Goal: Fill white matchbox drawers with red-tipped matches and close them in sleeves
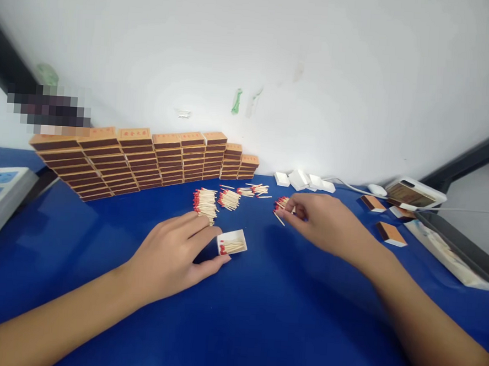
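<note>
My left hand (178,253) holds a small white matchbox tray (243,239) between thumb and fingers, tilted on the blue table. Several red-tipped matches (233,246) lie inside the tray, heads toward my hand. Over a small heap of matches (282,202) on the right, my right hand (321,218) has its thumb and forefinger pinched on matches; how many is hidden behind the fingers. One loose match (280,220) lies just below the thumb. Beyond my left hand is a larger pile of matches (205,203), with smaller piles (229,200) beside it.
A long stack of closed matchboxes (133,162) lines the wall at the left. White empty trays (298,179) sit by the wall. At right are orange-brown matchbox sleeves (390,234), a phone-like white device (415,192) and a cable. A white-and-blue box (3,196) stands far left.
</note>
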Demonstrator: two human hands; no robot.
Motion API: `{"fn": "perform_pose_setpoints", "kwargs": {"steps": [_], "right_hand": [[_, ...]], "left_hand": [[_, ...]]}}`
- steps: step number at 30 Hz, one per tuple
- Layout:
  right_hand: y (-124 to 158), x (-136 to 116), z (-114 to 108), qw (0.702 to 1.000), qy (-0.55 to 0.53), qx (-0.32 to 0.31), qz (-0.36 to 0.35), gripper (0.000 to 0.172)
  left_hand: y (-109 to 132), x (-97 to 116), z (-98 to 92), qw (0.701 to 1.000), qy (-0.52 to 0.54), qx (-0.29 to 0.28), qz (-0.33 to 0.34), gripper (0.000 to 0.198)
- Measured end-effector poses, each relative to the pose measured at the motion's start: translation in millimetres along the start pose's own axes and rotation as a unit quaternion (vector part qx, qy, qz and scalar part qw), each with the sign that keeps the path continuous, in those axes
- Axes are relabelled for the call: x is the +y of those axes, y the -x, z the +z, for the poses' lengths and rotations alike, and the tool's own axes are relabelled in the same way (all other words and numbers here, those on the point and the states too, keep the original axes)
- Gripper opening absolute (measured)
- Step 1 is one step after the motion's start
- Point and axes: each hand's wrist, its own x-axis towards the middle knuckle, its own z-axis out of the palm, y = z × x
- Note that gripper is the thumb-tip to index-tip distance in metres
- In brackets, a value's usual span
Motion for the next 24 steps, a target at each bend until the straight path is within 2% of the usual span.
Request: {"fn": "perform_pose_setpoints", "kwargs": {"steps": [2, 4, 10, 17, 24], "right_hand": [[-2.2, 11.7, 0.9, 0.998, 0.02, -0.05, 0.034, 0.027], [-4.5, 18.1, 5.2, 0.997, 0.028, -0.069, 0.034, 0.029], [-8.5, 27.0, 11.6, 0.997, 0.028, -0.07, 0.002, 0.027], [-9.6, 36.3, 14.0, 0.998, 0.009, -0.044, -0.037, 0.028], [-9.6, 33.9, 12.9, 0.998, 0.017, -0.058, -0.02, 0.027]], "left_hand": [[0.2, -0.1, 0.4, 1.0, -0.004, -0.001, 0.003, 0.025], [0.4, -0.5, 0.9, 1.0, -0.007, -0.014, -0.001, 0.024], [0.2, -1.4, 0.0, 0.999, -0.013, -0.027, -0.011, 0.024], [0.6, -2.1, 0.0, 1.0, -0.012, -0.028, -0.006, 0.024], [0.3, -2.3, -0.7, 1.0, -0.013, -0.021, -0.001, 0.024]]}}
